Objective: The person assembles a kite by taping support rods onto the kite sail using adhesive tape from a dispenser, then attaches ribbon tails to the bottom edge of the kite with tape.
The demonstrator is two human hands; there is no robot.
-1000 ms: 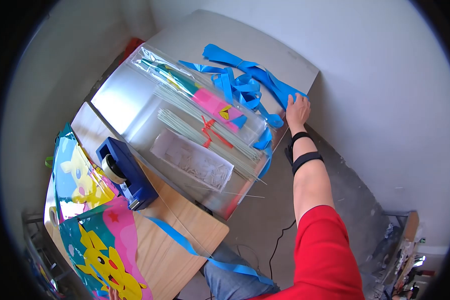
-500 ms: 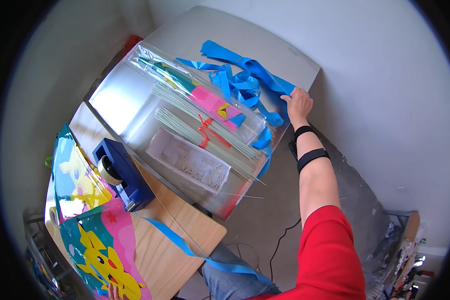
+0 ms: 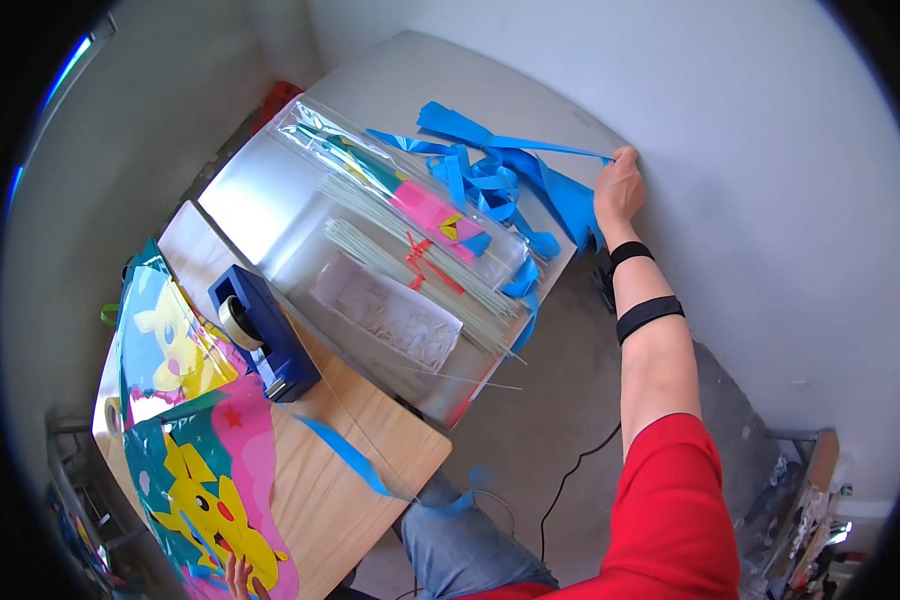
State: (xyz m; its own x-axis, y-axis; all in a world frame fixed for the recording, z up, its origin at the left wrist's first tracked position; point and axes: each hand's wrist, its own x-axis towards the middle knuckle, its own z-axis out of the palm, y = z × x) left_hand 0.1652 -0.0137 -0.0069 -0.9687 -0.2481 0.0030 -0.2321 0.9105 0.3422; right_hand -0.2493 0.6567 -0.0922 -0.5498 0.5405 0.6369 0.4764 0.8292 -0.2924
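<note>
My right hand (image 3: 620,190) is closed on the end of one blue ribbon strip (image 3: 560,148), pulled taut from the bundle of blue ribbons (image 3: 540,175) at the back right of the metal table. The rest of the bundle lies just left of the hand, beside a loose tangle of blue ribbon (image 3: 485,185). At the bottom left, my left hand (image 3: 238,578) shows only its fingers, apart, on the printed sheet with a yellow cartoon figure (image 3: 250,435). A single blue strip (image 3: 345,455) lies across the wooden board.
A blue tape dispenser (image 3: 270,345) stands on the wooden board (image 3: 370,440). The metal table (image 3: 370,80) bears a white box of small pieces (image 3: 385,310), thin rods with a red tie (image 3: 370,255) and a clear-bagged print (image 3: 410,195). A black cable (image 3: 560,485) lies on the floor.
My right hand has moved from the bundle's end outward and back, drawing one strip away from it. The strip near my knee has shifted. More of my left fingers shows.
</note>
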